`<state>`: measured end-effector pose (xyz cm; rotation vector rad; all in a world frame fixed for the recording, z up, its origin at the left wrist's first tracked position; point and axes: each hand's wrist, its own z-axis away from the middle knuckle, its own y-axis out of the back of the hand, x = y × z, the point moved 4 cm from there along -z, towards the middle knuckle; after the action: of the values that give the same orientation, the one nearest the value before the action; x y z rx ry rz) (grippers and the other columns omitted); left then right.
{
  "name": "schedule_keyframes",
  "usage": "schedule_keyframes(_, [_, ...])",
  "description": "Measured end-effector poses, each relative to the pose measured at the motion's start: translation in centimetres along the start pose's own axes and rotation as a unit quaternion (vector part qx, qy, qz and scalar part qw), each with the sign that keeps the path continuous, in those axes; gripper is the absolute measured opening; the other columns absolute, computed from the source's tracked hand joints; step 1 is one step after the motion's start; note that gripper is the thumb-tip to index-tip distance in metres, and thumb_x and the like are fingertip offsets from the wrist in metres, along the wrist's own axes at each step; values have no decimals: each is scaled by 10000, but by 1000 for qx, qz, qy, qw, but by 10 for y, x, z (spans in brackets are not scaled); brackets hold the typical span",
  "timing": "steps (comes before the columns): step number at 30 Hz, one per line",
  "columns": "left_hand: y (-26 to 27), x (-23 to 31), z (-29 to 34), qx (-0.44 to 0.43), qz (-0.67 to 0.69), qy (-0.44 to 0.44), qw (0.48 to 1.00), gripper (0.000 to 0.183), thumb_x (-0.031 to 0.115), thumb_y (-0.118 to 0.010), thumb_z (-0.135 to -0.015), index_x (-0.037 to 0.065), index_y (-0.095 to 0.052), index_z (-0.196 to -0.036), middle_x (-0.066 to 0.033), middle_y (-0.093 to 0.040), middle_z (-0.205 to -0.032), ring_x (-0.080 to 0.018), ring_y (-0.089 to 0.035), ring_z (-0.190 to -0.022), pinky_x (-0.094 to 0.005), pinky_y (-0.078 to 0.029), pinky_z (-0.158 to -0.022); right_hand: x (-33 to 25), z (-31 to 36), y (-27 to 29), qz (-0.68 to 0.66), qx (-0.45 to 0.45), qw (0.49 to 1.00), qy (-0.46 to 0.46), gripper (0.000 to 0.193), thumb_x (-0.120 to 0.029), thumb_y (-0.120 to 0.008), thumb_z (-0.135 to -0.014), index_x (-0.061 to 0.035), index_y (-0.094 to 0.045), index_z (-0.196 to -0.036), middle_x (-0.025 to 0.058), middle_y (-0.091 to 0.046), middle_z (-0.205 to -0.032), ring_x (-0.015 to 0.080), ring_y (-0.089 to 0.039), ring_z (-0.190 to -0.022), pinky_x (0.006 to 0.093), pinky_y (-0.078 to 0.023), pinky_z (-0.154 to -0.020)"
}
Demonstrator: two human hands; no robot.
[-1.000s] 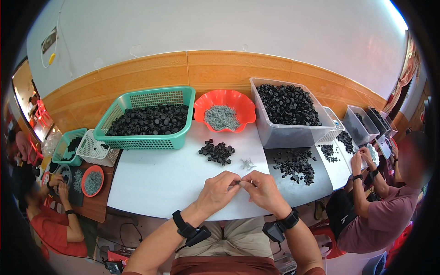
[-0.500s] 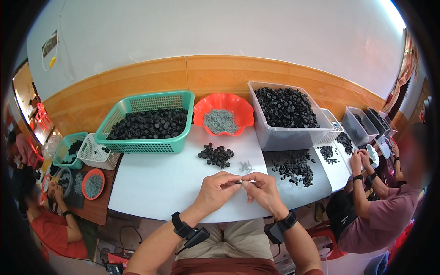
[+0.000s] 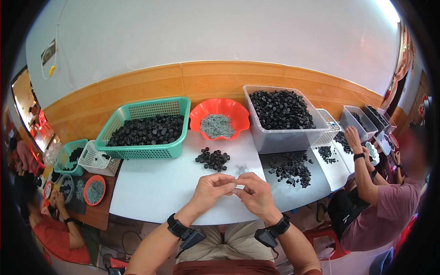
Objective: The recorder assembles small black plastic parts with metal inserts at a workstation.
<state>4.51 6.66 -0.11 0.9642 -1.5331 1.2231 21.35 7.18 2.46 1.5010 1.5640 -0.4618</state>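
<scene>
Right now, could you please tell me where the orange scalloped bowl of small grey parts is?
In the head view, the orange scalloped bowl sits at the table's far edge, between the green basket on its left and the clear bin on its right.

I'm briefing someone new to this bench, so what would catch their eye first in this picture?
Probably the bright orange bowl of small grey parts at the back centre of the white table, flanked by a green basket on its left and a clear bin on its right, both heaped with small black parts. In front, the left hand and right hand meet fingertip to fingertip, just behind a small black pile.
</scene>
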Motion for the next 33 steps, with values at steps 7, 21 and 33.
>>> schedule_keyframes(7, [2,-1,1,1,67,43,997,273,171,-708,-972,-19,-692,-1168,-84,-727,-1041,-131,-695,-880,-263,-587,-781,1,0,-1,6,25,1000,19,211,39,-751,-856,-13,-728,-1059,74,-664,-1029,70,-619,-617,217,-502,-509])
schedule_keyframes(21, [4,-3,2,3,136,72,988,207,152,-707,-969,11,-688,-1120,-65,-713,-1015,-127,-680,-854,-272,-573,-782,-4,2,-7,39,68,996,30,232,0,-791,-830,-26,-730,-1053,86,-671,-1007,113,-625,-666,246,-508,-552])
schedule_keyframes(33, [0,-1,6,5,99,75,992,260,151,-685,-984,-17,-659,-1182,-83,-710,-1050,-124,-675,-865,-267,-572,-799,-9,4,-10,192,53,977,80,284,4,-697,-882,-58,-591,-1138,147,-620,-1067,357,-679,-753,409,-570,-603])
